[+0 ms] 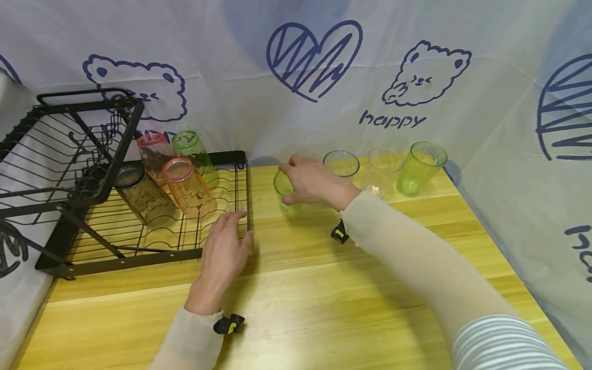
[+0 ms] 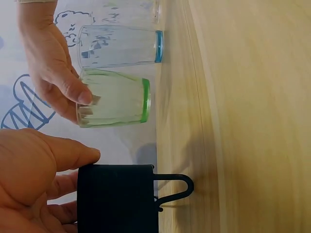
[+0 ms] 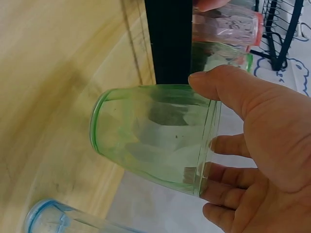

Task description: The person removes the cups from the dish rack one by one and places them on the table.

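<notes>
My right hand [image 1: 314, 180] holds a clear green glass [image 1: 283, 186] near its rim, thumb on one side and fingers on the other. The green base [image 2: 146, 100] appears slightly raised off the wooden table in the left wrist view. At the right side of a black dish rack [image 1: 248, 200], my left hand [image 1: 224, 252] grips the edge, with its thumb outside the dark side wall [image 2: 116, 199] and the other fingers partly hidden behind it. Nearest the held glass on the right stands a blue-rimmed glass [image 2: 121, 46], partly covered by the right hand in the head view.
Upside down on the rack stand a grey glass [image 1: 143, 198], a red one [image 1: 154, 154], an orange one [image 1: 187, 187] and a green one [image 1: 194, 149]. A colourless glass [image 1: 384, 162] and a taller yellow-green glass [image 1: 418, 172] stand at the table's back right, before a printed curtain [image 1: 259, 67].
</notes>
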Demonstrator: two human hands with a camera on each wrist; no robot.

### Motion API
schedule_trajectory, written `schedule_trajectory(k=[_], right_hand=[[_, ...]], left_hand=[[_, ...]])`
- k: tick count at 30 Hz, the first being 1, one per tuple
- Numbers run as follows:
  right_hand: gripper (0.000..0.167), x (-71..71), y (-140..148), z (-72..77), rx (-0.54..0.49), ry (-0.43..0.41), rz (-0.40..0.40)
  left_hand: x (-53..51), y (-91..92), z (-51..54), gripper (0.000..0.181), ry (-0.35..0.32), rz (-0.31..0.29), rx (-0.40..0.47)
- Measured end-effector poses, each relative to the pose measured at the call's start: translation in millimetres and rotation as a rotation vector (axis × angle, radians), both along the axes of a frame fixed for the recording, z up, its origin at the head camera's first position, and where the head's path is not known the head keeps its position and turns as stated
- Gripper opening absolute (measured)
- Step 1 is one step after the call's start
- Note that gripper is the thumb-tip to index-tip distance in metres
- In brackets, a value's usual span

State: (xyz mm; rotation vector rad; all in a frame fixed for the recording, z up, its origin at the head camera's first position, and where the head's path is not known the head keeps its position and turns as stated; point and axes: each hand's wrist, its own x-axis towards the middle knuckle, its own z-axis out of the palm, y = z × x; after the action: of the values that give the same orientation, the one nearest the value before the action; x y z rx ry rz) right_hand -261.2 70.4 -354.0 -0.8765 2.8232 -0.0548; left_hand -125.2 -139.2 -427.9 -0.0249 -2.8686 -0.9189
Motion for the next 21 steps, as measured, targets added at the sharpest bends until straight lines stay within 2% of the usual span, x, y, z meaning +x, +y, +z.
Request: schedule_trajectory(k=[21], right_hand=[[0.082,-13.2,-3,-11.1,0.135,-0.032,-0.005]], left_hand=[[-0.2,-1.2,0.9,0.050,-0.029,0.009,-0.011]])
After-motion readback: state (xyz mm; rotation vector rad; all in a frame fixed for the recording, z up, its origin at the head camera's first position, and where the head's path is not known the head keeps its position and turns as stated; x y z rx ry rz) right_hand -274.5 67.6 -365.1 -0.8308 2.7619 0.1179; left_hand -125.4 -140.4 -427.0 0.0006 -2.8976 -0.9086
